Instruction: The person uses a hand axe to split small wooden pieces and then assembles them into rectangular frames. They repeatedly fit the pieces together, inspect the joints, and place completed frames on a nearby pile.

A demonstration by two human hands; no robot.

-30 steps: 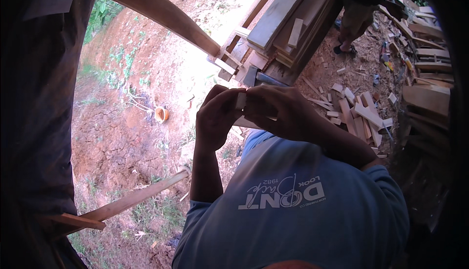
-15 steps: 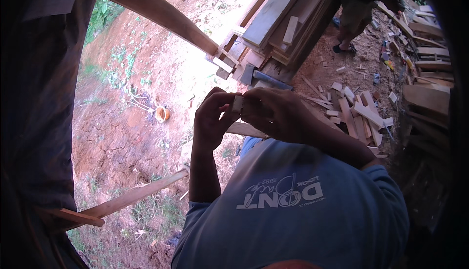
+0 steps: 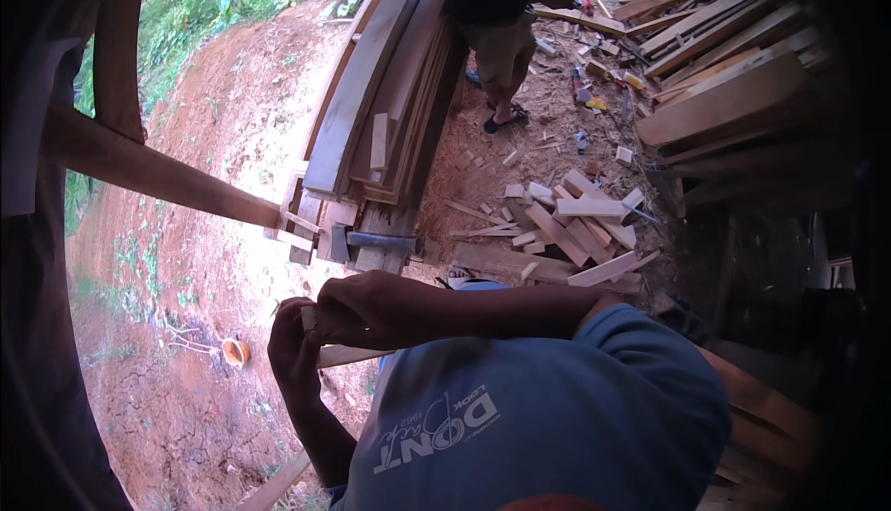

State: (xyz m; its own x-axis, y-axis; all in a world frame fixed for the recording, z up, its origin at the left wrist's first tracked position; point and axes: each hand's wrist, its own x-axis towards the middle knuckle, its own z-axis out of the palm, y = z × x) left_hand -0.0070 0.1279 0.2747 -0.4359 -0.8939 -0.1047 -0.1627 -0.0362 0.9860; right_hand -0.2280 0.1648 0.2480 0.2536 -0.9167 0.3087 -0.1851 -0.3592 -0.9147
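You are wearing a blue shirt (image 3: 575,409) whose chest is bearing pale printed lettering (image 3: 452,427) (upside down from your view): big block capitals, a slanting script word, small figures and finer, blurred characters.

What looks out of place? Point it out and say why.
The jumbled heap of wood offcuts on the ground: pieces cross at all angles, unlike the stacked boards to its left. The wood block between the left hand and right hand is too hidden to judge.

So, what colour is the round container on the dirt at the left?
The round container is orange, seen best in the head view.
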